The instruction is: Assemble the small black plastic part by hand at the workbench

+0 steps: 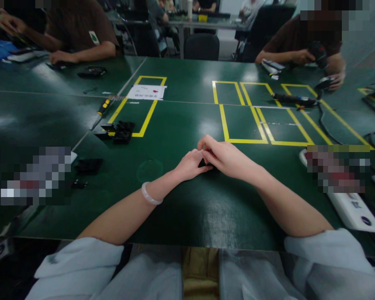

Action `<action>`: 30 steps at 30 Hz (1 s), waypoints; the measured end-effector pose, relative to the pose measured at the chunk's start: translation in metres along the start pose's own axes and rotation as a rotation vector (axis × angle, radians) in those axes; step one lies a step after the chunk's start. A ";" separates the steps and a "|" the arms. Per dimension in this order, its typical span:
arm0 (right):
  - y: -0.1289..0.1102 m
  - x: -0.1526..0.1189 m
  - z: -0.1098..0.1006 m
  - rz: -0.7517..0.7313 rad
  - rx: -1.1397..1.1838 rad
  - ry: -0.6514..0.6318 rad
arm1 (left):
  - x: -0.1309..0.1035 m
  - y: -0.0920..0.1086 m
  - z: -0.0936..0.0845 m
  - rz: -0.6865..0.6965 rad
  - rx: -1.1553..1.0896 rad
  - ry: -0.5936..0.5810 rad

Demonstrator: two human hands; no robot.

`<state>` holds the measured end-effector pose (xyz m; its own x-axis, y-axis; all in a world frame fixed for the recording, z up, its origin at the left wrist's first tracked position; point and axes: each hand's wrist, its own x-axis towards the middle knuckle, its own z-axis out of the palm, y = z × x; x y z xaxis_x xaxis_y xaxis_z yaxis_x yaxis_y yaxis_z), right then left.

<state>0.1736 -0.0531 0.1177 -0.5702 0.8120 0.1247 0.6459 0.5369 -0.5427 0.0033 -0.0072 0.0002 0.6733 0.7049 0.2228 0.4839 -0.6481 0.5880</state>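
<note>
Over the green table [181,200], my left hand [191,165] and my right hand [226,159] meet in front of me. The left fingers are curled, with the thumb pointing right. My right fingers bend down against the left fingertips. Both hands are closed, and whatever lies between them, if anything, is hidden. A dark patch shows under the fingers, too unclear to name. To the left lies a cluster of black parts [122,131], nearer me a flat black piece [89,166] and a small black part [80,183].
Yellow tape outlines [246,141] mark the table. A yellow-black screwdriver [104,107] and a paper sheet [146,92] lie left of centre. A black cylindrical tool [295,100] with a cable lies right, beyond a white device [356,212]. Two people work across the table.
</note>
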 end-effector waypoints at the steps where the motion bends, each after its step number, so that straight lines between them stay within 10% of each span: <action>1: -0.001 0.000 0.000 0.004 0.047 0.005 | 0.000 -0.001 0.001 -0.006 0.000 -0.004; 30: 0.012 0.014 0.006 0.034 0.082 0.164 | 0.002 0.007 -0.006 0.015 0.017 -0.027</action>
<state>0.1704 -0.0368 0.1079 -0.4540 0.8592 0.2358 0.6156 0.4938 -0.6141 0.0047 -0.0083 0.0091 0.6956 0.6870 0.2103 0.4827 -0.6637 0.5714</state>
